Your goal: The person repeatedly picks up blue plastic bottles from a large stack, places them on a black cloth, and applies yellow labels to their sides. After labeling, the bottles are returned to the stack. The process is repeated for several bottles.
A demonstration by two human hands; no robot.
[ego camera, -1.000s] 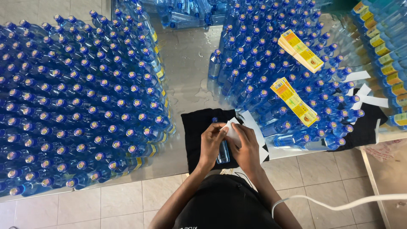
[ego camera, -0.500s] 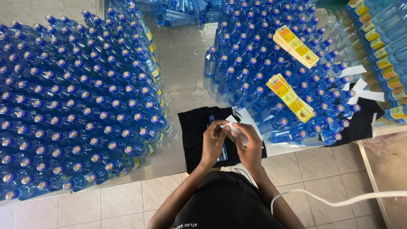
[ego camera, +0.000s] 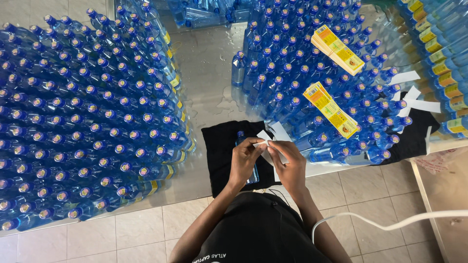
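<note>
Head view: fingers (ego camera: 262,144) pinching white label (ego camera: 273,141).

2 label stacks (ego camera: 337,49), 1 black cloth (ego camera: 222,146), approx 200+ bottles (ego camera: 97,122)

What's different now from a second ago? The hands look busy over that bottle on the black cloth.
Very little. The left hand and right hand have closed in slightly and both pinch the white label strip above the blue bottle lying on the black cloth. Nothing was picked up or let go. The bottle, the cloth, the standing bottles and the yellow label stacks stayed put.
</note>
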